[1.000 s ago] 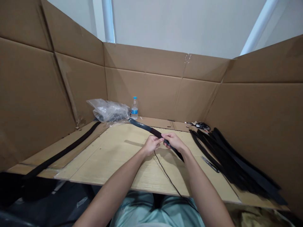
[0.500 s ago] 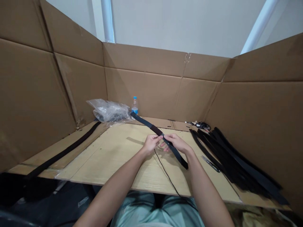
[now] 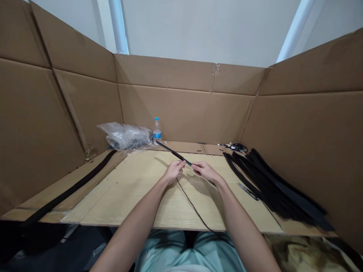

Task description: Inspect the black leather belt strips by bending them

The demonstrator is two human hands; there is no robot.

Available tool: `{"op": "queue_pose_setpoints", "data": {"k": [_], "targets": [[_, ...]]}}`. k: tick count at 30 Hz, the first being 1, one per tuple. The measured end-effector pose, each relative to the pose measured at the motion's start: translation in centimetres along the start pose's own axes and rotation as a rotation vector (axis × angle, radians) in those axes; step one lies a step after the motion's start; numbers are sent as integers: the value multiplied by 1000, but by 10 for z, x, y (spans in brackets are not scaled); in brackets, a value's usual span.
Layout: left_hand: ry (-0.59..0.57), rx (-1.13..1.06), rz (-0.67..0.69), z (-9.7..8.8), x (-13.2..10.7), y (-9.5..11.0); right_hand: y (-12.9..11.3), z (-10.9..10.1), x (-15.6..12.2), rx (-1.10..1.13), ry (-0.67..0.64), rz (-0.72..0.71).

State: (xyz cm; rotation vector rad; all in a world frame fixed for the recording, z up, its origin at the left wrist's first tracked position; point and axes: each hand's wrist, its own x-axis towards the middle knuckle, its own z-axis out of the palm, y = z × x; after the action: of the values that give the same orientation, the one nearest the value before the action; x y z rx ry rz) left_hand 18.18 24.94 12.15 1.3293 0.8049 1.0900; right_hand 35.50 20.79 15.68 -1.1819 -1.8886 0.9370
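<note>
Both hands hold a black strap (image 3: pixel 171 150) above the pale board, and it is turned nearly edge-on to me. A thicker dark band wraps part of it beyond my fingers. My left hand (image 3: pixel 173 172) is closed in a pinch on the strap's near middle. Just to the right, my right hand (image 3: pixel 206 171) pinches the same strap, its near end partly hidden behind that wrist. A thin black cord (image 3: pixel 193 204) runs from below my left hand down over the board's front edge toward my lap.
Black strips (image 3: pixel 279 185) lie piled at right, with thread snips (image 3: pixel 248 191) beside them. One long black strip (image 3: pixel 75 185) lies at left. Behind are a clear plastic bag (image 3: pixel 126 136), a water bottle (image 3: pixel 157 133) and tangled cables (image 3: pixel 237 147). Cardboard walls (image 3: pixel 170 109) enclose the board (image 3: pixel 121 200).
The strap has rolled from showing its broad face to nearly edge-on. My hands have moved slightly apart along it. The whole view has shifted a little.
</note>
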Motion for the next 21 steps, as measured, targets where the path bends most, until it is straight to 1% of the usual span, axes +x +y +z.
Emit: {"op": "queue_pose_setpoints", "data": {"k": [2, 3, 5, 7, 9, 10, 12, 14, 18, 21], "targets": [[-65, -31, -43, 0, 0, -1, 1, 0, -1, -68, -2, 9], [-75, -26, -46, -1, 0, -2, 0, 0, -2, -97, -2, 25], [-59, 7, -18, -2, 1, -4, 0, 2, -3, -104, 7, 85], [-39, 45, 24, -4, 1, -5, -2, 4, -5, -32, 15, 177], [-19, 89, 65, -6, 1, -7, -4, 5, -8, 78, -39, 252], [-6, 118, 87, -7, 1, -7, -4, 4, -9, 127, -83, 263], [31, 189, 132, -8, 1, -8, -3, 1, -12, 183, -152, 253], [56, 256, 162, -8, 1, -9, -1, -1, -13, 174, -169, 234], [88, 332, 166, -8, 2, -11, 2, 1, -11, 75, -96, 202], [129, 367, 170, -10, 2, -11, 3, 5, -8, 104, -55, 187]]}}
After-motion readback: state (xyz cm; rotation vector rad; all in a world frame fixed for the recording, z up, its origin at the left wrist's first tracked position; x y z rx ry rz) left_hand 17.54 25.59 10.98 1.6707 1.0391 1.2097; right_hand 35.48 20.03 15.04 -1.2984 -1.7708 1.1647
